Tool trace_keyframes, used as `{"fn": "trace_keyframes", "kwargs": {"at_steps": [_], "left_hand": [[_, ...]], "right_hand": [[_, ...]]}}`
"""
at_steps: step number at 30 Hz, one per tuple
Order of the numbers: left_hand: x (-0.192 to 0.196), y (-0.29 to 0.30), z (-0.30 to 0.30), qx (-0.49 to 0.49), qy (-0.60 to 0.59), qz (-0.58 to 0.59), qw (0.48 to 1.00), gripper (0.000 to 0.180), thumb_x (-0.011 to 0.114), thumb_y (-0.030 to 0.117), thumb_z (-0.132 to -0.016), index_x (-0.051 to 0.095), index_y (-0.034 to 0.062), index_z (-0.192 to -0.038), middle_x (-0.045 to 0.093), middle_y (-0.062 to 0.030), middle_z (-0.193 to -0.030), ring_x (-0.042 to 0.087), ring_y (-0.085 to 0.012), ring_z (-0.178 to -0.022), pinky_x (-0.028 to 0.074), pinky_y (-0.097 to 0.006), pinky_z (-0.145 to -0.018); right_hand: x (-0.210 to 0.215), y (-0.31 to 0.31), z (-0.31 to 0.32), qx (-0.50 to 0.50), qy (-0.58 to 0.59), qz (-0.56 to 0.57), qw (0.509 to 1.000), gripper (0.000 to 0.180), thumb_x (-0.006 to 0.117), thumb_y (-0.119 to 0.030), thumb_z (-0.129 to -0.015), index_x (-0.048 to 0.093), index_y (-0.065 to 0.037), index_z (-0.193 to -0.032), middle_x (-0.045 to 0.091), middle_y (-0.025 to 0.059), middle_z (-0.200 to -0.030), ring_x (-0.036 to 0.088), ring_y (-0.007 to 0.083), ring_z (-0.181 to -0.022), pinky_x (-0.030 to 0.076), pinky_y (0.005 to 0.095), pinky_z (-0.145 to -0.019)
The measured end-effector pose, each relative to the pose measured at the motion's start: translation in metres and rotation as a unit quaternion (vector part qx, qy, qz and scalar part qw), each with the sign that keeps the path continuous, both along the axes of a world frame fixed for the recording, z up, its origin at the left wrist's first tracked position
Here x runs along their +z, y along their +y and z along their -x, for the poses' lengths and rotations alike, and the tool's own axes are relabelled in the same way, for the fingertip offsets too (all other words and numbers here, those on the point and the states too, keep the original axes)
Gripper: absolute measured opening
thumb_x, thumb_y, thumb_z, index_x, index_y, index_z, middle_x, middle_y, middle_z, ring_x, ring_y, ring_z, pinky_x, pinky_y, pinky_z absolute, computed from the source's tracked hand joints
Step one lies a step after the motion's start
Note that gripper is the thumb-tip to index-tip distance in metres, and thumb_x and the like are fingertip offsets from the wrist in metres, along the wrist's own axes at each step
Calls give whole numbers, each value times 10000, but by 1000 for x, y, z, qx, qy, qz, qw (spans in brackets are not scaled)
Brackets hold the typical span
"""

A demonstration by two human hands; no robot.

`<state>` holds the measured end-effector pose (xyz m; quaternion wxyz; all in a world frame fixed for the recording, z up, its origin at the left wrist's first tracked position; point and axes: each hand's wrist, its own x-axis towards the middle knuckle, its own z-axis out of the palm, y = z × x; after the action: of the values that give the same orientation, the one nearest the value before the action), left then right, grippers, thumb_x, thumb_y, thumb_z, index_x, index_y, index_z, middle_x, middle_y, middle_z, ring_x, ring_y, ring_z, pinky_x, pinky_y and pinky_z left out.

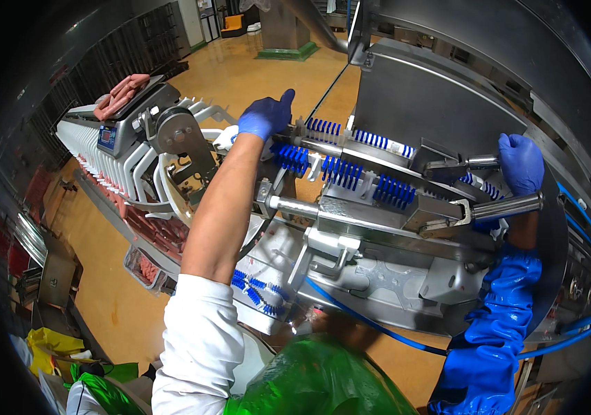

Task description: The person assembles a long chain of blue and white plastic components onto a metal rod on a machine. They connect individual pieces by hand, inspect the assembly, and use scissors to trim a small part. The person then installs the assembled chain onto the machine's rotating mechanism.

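Left hand [265,115]: blue glove, thumb raised, fingers curled in a closed grip on the far end of the machine's brush assembly [340,169]. What exactly lies under the fingers cannot be told; the hand sits against the white and steel parts just beside the first row of blue bristles. The forearm is bare from glove to elbow, with a white sleeve [198,339] above.

Right hand [521,162]: blue glove, closed into a fist, grip clamped around a short steel handle [481,162] that projects from the near end of the brush assembly. A long blue sleeve guard [499,325] covers this forearm.

Brush assembly: a long steel carrier with several rows of blue bristle tufts, lying diagonally between the two hands, in front of a large curved stainless panel [433,104]. A second round steel bar [506,205] protrudes just below the right hand, apart from it. Blue hoses [378,328] run beneath the machine body.

Left of the left arm: a white and steel conveyor unit [129,152] with rows of white hooks. Pink sausages [121,95] lie on top of it, and more hang or lie along its lower side.

Below: a green plastic apron [316,384] on the person. The floor [254,69] is glossy yellow-brown.
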<state>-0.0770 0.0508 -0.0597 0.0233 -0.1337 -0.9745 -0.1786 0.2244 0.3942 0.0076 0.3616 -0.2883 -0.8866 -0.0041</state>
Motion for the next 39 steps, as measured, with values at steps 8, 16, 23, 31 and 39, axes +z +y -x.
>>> {"fn": "trace_keyframes", "kwargs": {"at_steps": [8, 16, 23, 31, 39], "left_hand": [[-9, -11, 17, -24, 23, -17, 999, 784, 196, 638, -948, 714, 59, -1052, 620, -233, -1184, 545, -362, -1192, 386, -421, -1033], [-23, -9, 40, -106, 36, 8, 994, 753, 178, 596, -968, 628, 26, -1171, 579, -265, -1234, 530, -405, -1190, 365, -458, -1049], [-16, -14, 6, -218, 84, 114, 966, 542, 204, 458, -1022, 470, 101, -1330, 628, -228, -1148, 567, -389, -1125, 427, -446, -965], [-14, -3, 6, -186, 51, 93, 977, 523, 307, 411, -987, 418, 88, -1382, 591, -233, -1217, 571, -395, -1122, 424, -456, -987], [43, 45, -59, -160, 157, 156, 962, 419, 432, 385, -954, 536, 137, -1275, 605, -208, -1200, 614, -347, -1077, 470, -452, -948]], "right_hand": [[-85, 56, -12, 64, 81, 176, 979, 334, 551, -271, -875, 638, 34, -768, 633, 216, -713, 639, 379, -690, 480, 437, -612], [-74, 57, -12, 80, -29, 125, 989, 392, 486, -324, -951, 635, 38, -929, 639, 263, -825, 630, 432, -784, 466, 496, -713], [-68, 27, -19, 63, 0, 79, 995, 418, 504, -367, -940, 643, 22, -881, 628, 271, -813, 597, 469, -796, 459, 494, -687], [-56, 30, -32, 169, -96, 88, 977, 259, 620, -278, -828, 628, -20, -850, 624, 236, -860, 596, 430, -879, 474, 482, -730], [-39, 7, -6, 38, -295, -28, 954, 266, 681, -278, -697, 706, -61, -847, 666, 204, -863, 648, 389, -865, 522, 459, -789]]}}
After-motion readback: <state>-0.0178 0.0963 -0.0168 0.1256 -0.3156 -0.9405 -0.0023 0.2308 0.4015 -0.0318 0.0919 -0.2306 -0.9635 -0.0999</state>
